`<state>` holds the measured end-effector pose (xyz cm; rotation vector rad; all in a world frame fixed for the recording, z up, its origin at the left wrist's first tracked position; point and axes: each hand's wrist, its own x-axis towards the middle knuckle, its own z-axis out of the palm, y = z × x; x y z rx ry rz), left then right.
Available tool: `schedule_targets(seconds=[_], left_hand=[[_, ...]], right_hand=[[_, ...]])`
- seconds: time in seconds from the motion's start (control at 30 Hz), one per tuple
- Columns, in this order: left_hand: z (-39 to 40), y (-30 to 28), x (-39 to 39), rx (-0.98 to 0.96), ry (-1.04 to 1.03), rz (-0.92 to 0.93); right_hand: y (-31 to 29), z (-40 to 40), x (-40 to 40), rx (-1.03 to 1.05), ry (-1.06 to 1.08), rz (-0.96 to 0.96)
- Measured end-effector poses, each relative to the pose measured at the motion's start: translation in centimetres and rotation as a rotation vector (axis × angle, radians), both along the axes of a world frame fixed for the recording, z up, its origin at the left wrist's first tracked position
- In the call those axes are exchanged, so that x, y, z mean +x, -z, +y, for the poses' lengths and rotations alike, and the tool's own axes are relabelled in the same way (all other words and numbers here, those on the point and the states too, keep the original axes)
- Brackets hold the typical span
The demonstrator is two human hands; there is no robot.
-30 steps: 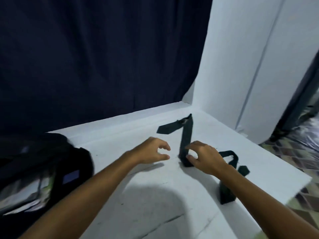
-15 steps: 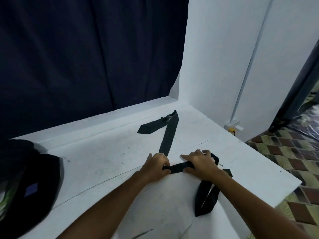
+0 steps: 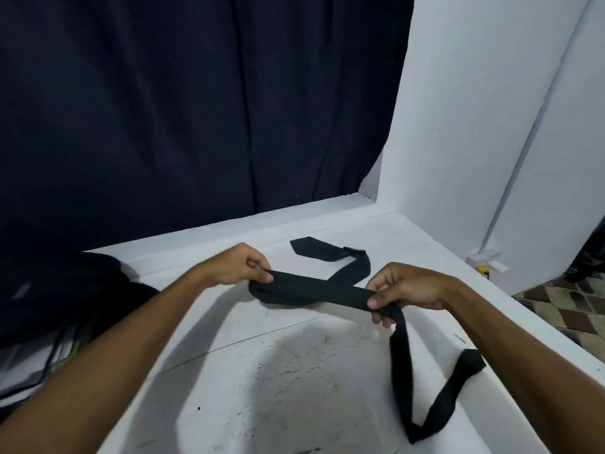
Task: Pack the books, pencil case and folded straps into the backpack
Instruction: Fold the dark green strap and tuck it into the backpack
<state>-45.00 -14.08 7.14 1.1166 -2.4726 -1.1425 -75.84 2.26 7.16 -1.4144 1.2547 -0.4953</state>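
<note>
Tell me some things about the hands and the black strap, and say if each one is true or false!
1. Both hands hold the black strap. True: the left hand and right hand each pinch it.
2. The strap is already inside the backpack. False: it is above the white table; the backpack lies at the left.
3. One end of the strap trails on the table toward the wall. True.
4. The strap is red. False: it is black.
5. The curtain behind the table is dark. True.
</note>
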Motion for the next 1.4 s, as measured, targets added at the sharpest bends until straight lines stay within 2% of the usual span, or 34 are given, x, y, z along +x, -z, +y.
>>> schedule_targets(seconds=[0.1, 0.13, 0.2, 0.27, 0.37, 0.4, 0.47, 0.6, 0.73, 0.77, 0.83, 0.93, 1.0, 1.07, 1.17, 1.27, 1.4], left_hand=[[-2.2, -1.6, 3.7, -0.068, -0.105, -0.108], [-1.9, -2.0, 3.8, -0.112, -0.131, -0.078], [0.7, -2.8, 1.8, -0.130, -0.133, 0.162], [4.8, -3.2, -1.8, -0.007, -0.060, 0.388], [7.9, -2.3, -5.4, 0.231, -0.088, 0.555], [7.8, -2.0, -5.5, 0.262, -0.151, 0.602], [6.5, -1.8, -4.4, 0.193, -0.290, 0.636], [2.0, -3.1, 1.5, -0.089, -0.522, 0.571], [-1.2, -4.2, 7.4, -0.426, -0.600, 0.112], [-0.8, -4.3, 7.1, -0.434, -0.571, 0.117], [2.0, -4.6, 3.8, -0.313, -0.403, 0.305], [7.5, -3.7, -2.4, 0.106, -0.117, 0.491], [9.3, -2.5, -4.7, 0.310, -0.082, 0.577], [8.8, -2.3, -4.3, 0.283, -0.226, 0.624], [5.4, -3.0, -0.8, 0.105, -0.401, 0.595], [2.4, -4.1, 2.8, -0.077, -0.420, 0.450], [0.6, -4.3, 4.3, -0.211, -0.421, 0.284]], right_hand=[[-1.8, -0.4, 1.5, -0.023, -0.006, -0.133], [-2.1, -0.7, 2.1, -0.047, -0.004, -0.180], [-2.9, -1.4, 3.8, -0.091, -0.010, -0.239], [-3.7, -2.2, 5.6, -0.114, -0.013, -0.253], [-4.5, -2.9, 7.2, -0.128, -0.009, -0.223], [-4.8, -2.9, 7.3, -0.116, -0.010, -0.211], [-4.9, -2.5, 7.1, -0.082, -0.041, -0.179], [-4.8, -1.2, 5.7, -0.021, -0.071, -0.146], [-5.1, -0.8, 5.5, -0.036, -0.021, -0.191], [-5.3, -1.0, 5.9, -0.046, -0.014, -0.205], [-5.8, -1.5, 7.1, -0.064, -0.005, -0.211], [-6.4, -2.2, 9.3, -0.082, -0.018, -0.205], [-6.6, -2.3, 9.7, -0.088, -0.024, -0.187], [-6.6, -2.1, 9.2, -0.070, -0.017, -0.141], [-6.1, -1.2, 7.8, -0.029, -0.010, -0.087], [-5.7, -0.5, 7.5, -0.019, 0.009, -0.085], [-6.1, -0.4, 8.0, -0.007, 0.012, -0.205]])
